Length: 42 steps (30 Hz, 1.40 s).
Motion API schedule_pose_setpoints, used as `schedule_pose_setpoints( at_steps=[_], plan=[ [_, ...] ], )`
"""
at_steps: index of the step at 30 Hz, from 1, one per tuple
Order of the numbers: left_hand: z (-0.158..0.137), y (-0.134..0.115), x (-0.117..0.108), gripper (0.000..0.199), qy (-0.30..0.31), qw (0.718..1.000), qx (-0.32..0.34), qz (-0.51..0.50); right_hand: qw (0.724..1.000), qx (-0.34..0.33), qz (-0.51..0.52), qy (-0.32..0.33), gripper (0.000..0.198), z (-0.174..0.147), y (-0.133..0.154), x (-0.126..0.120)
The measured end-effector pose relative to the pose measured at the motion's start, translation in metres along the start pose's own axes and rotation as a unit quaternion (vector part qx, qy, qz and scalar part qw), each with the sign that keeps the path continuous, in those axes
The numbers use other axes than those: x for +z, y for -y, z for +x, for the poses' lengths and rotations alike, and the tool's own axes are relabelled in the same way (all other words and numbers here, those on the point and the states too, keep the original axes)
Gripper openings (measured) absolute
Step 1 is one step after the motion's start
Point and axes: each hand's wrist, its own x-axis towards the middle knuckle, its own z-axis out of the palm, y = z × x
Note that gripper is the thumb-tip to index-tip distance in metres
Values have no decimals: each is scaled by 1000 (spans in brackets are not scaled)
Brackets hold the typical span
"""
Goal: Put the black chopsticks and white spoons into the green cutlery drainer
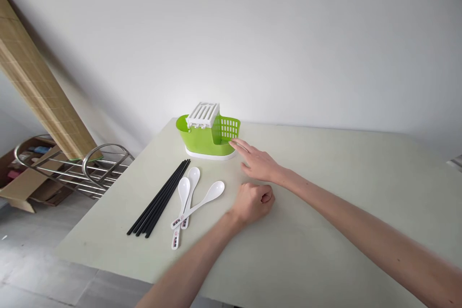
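Note:
A green cutlery holder (200,142) with a white slotted top (203,114) and a white base stands toward the back of the table. My right hand (258,160) reaches to its right end, fingers stretched out, the fingertips at the low front rim. Whether they touch it I cannot tell. Just below, my left hand (253,201) rests on the table in a fist, with nothing seen in it. Three white spoons (212,191) lie crossed over each other to the left of that fist. Beside them several black chopsticks (159,201) lie side by side at a slant.
The pale table (342,211) backs against a white wall (288,48). At the left, a metal rack (104,168) stands near the table edge, with a rolled bamboo mat (43,77) leaning above it. An open cardboard box (27,187) sits behind the rack.

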Motion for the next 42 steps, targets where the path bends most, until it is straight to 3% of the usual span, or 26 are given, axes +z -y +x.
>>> schedule_pose_setpoints(
  at_steps=[8, 13, 21, 27, 33, 42],
  plan=[
    [0, -1, -3, 33, 16, 1000, -5, -8, 997, 55, -44, 21, 82, -32, -34, -23],
    [3, -3, -5, 34, 10, 999, -24, -24, 994, 99, -35, 12, 78, -78, -74, -43],
    [5, -1, -5, 36, 21, 999, -45, -14, 988, 152, -28, -15, 88, -158, -128, -63],
    [6, -2, -7, 36, 26, 999, -31, -4, 976, 211, -51, -18, 89, -188, -141, -71],
    [7, -3, -6, 35, 44, 999, -7, 26, 970, 228, -82, -13, 84, -198, -146, -74],
    [-3, -7, -4, 34, 33, 998, -8, 53, 950, 264, -155, -66, 83, -193, -121, -59]
  ],
)
